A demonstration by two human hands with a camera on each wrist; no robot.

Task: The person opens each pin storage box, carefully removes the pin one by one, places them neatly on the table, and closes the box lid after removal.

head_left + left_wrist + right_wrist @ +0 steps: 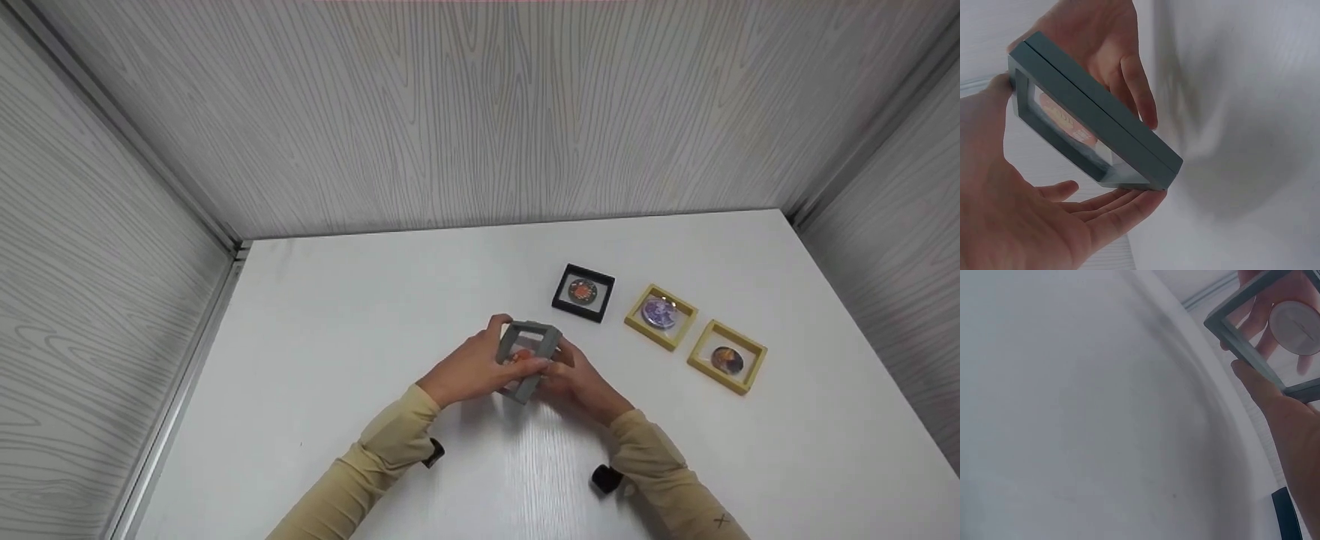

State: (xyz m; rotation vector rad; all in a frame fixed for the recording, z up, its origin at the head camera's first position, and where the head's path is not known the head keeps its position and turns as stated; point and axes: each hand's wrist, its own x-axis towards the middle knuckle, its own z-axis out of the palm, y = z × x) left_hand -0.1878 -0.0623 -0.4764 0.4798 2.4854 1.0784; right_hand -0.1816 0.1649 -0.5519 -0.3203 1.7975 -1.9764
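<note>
A grey floating display frame (550, 343) is held up tilted above the white table, between both hands. Behind its clear film sits a round badge (1066, 119) with an orange face; its pale back shows in the right wrist view. My left hand (466, 369) grips the frame from the left, its thumb across the front. On the other side my right hand (583, 384) holds the frame's right edge, its fingers partly hidden. In the left wrist view, a seam runs along the frame's thick side, and its two halves lie together.
To the right on the table (337, 315) lie a black display frame (560, 294) with an orange-patterned disc and two yellow frames. The nearer-middle yellow frame (648, 336) holds a purple disc; the far-right yellow frame (716, 380) holds a dark one. Pale wood-grain panels (480, 112) surround the table.
</note>
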